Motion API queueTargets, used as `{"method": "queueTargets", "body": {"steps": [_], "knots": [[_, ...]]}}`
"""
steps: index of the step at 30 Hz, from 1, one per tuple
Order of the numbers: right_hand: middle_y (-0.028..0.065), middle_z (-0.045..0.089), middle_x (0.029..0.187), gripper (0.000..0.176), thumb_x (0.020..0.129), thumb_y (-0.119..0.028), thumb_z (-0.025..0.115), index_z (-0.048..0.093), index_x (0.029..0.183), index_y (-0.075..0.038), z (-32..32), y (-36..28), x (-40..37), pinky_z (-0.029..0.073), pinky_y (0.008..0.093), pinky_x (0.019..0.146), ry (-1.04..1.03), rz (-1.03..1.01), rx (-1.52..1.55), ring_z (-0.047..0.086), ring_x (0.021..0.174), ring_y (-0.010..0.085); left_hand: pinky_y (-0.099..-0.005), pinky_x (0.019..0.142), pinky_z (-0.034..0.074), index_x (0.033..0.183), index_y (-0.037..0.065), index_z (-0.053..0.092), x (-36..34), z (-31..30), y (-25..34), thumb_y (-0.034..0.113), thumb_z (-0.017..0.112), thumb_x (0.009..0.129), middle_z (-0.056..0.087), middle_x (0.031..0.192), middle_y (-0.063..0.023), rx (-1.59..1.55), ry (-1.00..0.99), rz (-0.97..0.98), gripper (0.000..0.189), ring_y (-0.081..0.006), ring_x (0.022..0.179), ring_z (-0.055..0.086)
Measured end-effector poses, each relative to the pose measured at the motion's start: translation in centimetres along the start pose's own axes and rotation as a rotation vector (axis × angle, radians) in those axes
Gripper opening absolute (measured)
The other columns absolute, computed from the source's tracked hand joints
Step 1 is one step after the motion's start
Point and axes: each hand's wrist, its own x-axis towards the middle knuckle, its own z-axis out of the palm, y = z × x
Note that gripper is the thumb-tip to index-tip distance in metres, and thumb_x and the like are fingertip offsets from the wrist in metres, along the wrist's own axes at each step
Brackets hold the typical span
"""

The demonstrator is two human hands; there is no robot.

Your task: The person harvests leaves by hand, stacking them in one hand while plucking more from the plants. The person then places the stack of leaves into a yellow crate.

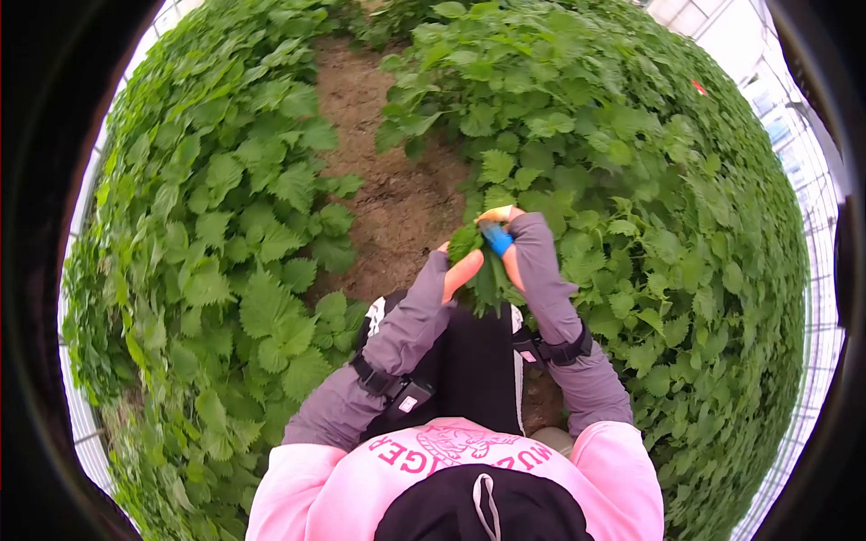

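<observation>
A bunch of green, tooth-edged leaves (pixel 488 284) is between my two hands, above my knees, with several leaves hanging down. My left hand (pixel 462 271) is closed around the bunch from the left, its thumb lying across the front. My right hand (pixel 503 233) curls over the top of the bunch from the right, fingers bent together against the leaves. Something blue (pixel 497 238) covers part of its fingers, and an orange-yellow tint shows at the fingertips. The inner fingers of both hands are partly hidden.
Dense leafy plants stand on the left (pixel 207 234) and right (pixel 631 198). A brown soil path (pixel 361 216) runs between them. Pale, gridded walls (pixel 807 298) curve around the edges. Black straps with small boxes (pixel 397 388) sit on both my forearms.
</observation>
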Motion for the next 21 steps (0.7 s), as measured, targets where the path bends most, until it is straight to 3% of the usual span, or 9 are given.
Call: {"method": "queueTargets", "body": {"steps": [3, 5, 7, 11, 12, 14, 18, 20, 21], "knots": [[0.0141, 0.057, 0.077, 0.015, 0.08, -0.015, 0.059, 0.061, 0.091, -0.004, 0.1, 1.0, 0.7, 0.041, 0.0315, 0.066, -0.111, 0.064, 0.113, 0.054, 0.072, 0.0246, -0.0268, 0.066, 0.047, 0.105, 0.001, 0.052, 2.5, -2.8, -2.2, 0.013, 0.058, 0.082, 0.06, 0.09, -0.0034, 0.436, 0.109, 0.035, 0.026, -0.0116, 0.074, 0.055], [0.0122, 0.058, 0.074, 0.013, 0.081, -0.014, 0.057, 0.061, 0.09, -0.005, -0.4, 2.9, 2.0, 0.042, 0.0284, 0.058, -0.09, -0.062, 0.156, 0.053, 0.063, 0.0193, -0.0276, 0.064, 0.046, 0.101, 0.001, 0.053, 3.3, -3.3, -1.5, 0.013, 0.055, 0.084, 0.06, 0.087, -0.0026, 0.841, 0.082, 0.059, 0.021, -0.0112, 0.074, 0.053], [0.0082, 0.058, 0.067, 0.013, 0.083, -0.013, 0.053, 0.062, 0.09, -0.007, -3.2, 0.8, 3.1, 0.039, 0.023, 0.047, -0.25, 0.357, 0.418, 0.05, 0.051, 0.012, -0.0284, 0.063, 0.045, 0.1, 0.0, 0.054, 2.9, -3.3, -1.7, 0.014, 0.054, 0.085, 0.06, 0.086, -0.0018, 0.667, 0.094, 0.045, 0.02, -0.011, 0.073, 0.053], [0.0038, 0.055, 0.068, 0.02, 0.086, -0.005, 0.041, 0.055, 0.099, -0.005, -10.4, 3.7, 7.6, 0.039, 0.0181, 0.047, 0.526, 0.092, 0.917, 0.049, 0.053, 0.008, -0.0279, 0.061, 0.045, 0.099, 0.001, 0.055, 3.3, -4.8, -2.1, 0.016, 0.053, 0.086, 0.059, 0.082, 0.0002, 0.555, 0.148, -0.035, 0.02, -0.0101, 0.07, 0.053], [0.0039, 0.055, 0.076, 0.02, 0.085, -0.001, 0.042, 0.052, 0.101, -0.003, -11.9, 5.9, 8.8, 0.04, 0.0168, 0.054, 0.746, -0.134, 0.377, 0.05, 0.063, 0.0088, -0.026, 0.06, 0.046, 0.1, 0.001, 0.056, 2.7, -3.0, -0.9, 0.017, 0.055, 0.086, 0.059, 0.084, 0.0, 0.355, 0.189, -0.12, 0.021, -0.0088, 0.07, 0.054], [0.0036, 0.054, 0.084, 0.02, 0.086, -0.003, 0.042, 0.051, 0.103, -0.003, -16.4, 11.0, 12.2, 0.04, 0.0176, 0.059, 0.997, -0.045, 0.559, 0.051, 0.068, 0.0091, -0.0255, 0.059, 0.046, 0.1, 0.001, 0.056, 2.6, -2.5, -0.6, 0.017, 0.055, 0.086, 0.059, 0.085, -0.0004, 0.303, 0.16, -0.116, 0.022, -0.0084, 0.071, 0.055], [0.0071, 0.054, 0.091, 0.022, 0.084, -0.008, 0.05, 0.049, 0.105, -0.001, -19.8, 17.9, 15.4, 0.044, 0.0223, 0.069, 0.811, 0.188, 0.623, 0.054, 0.078, 0.0118, -0.0253, 0.063, 0.046, 0.102, 0.0, 0.056, 3.1, -2.1, 0.1, 0.018, 0.055, 0.086, 0.059, 0.09, -0.0012, 0.289, 0.11, -0.136, 0.024, -0.0085, 0.074, 0.055], [0.0087, 0.056, 0.086, 0.028, 0.08, -0.01, 0.055, 0.05, 0.105, 0.001, -19.0, 15.6, 13.7, 0.046, 0.0249, 0.065, 0.313, 0.107, -0.739, 0.055, 0.076, 0.0155, -0.0249, 0.066, 0.046, 0.103, 0.0, 0.055, 3.5, -2.1, 0.2, 0.017, 0.054, 0.086, 0.059, 0.092, -0.0011, 0.261, 0.097, -0.162, 0.024, -0.0082, 0.077, 0.055], [0.0087, 0.056, 0.086, 0.028, 0.08, -0.01, 0.055, 0.05, 0.105, 0.001, -19.0, 16.6, 14.3, 0.046, 0.0249, 0.065, 0.316, 0.104, -0.736, 0.055, 0.076, 0.0155, -0.0249, 0.066, 0.046, 0.103, 0.0, 0.055, 3.7, -2.3, 0.0, 0.017, 0.054, 0.086, 0.059, 0.092, -0.0011, 0.265, 0.096, -0.159, 0.024, -0.0082, 0.077, 0.055]]}}
